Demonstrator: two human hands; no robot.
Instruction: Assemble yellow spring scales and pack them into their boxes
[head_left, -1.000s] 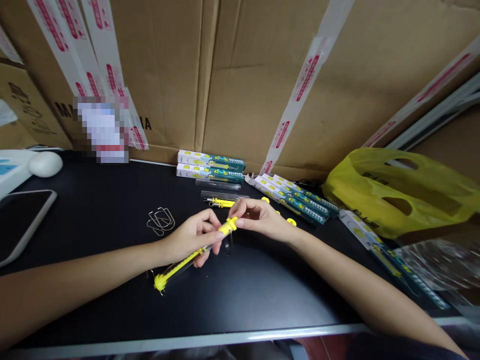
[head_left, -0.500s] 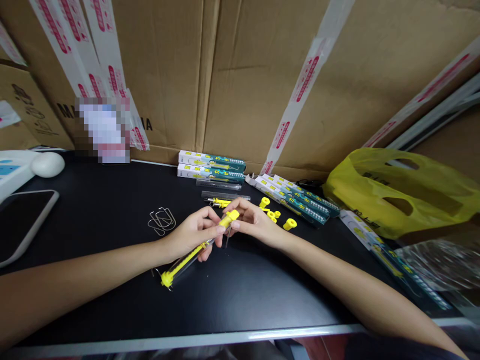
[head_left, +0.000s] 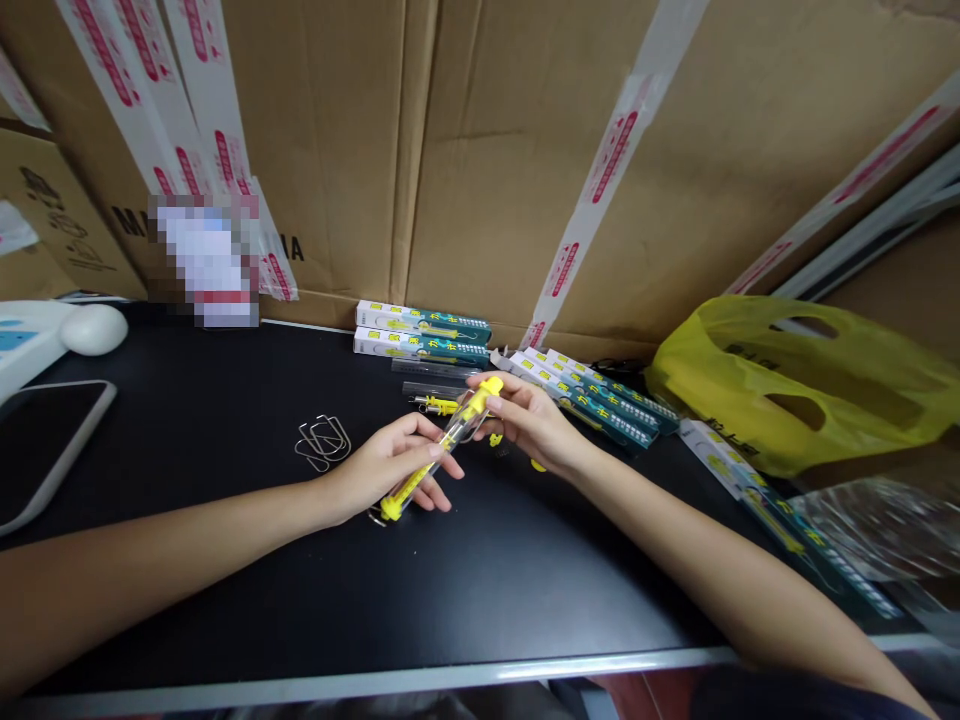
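Observation:
A spring scale (head_left: 409,487), a clear tube with a yellow scale strip and yellow ends, slants between my two hands above the black table. My left hand (head_left: 384,462) is closed on the tube around its middle, with some fingers stretched out beneath it. At the upper end, my right hand (head_left: 534,418) pinches the yellow cap (head_left: 489,388). A thin metal wire hook hangs by that cap, partly behind the fingers. Left of my left hand lie several bent wire hooks (head_left: 323,441). Behind my hands are clear tubes (head_left: 436,369) and yellow inner parts with springs (head_left: 441,405).
Boxes printed with spring scales (head_left: 420,345) lie at the back, with more boxes (head_left: 592,400) at the right. A yellow plastic bag (head_left: 795,400) stands far right. A phone (head_left: 52,450) and a white device (head_left: 34,345) lie left. A large carton (head_left: 487,180) walls the back.
Both hands have tilted the spring scale steeper and shifted it right and away from me. My right hand has risen, now covering most of the loose yellow caps on the table.

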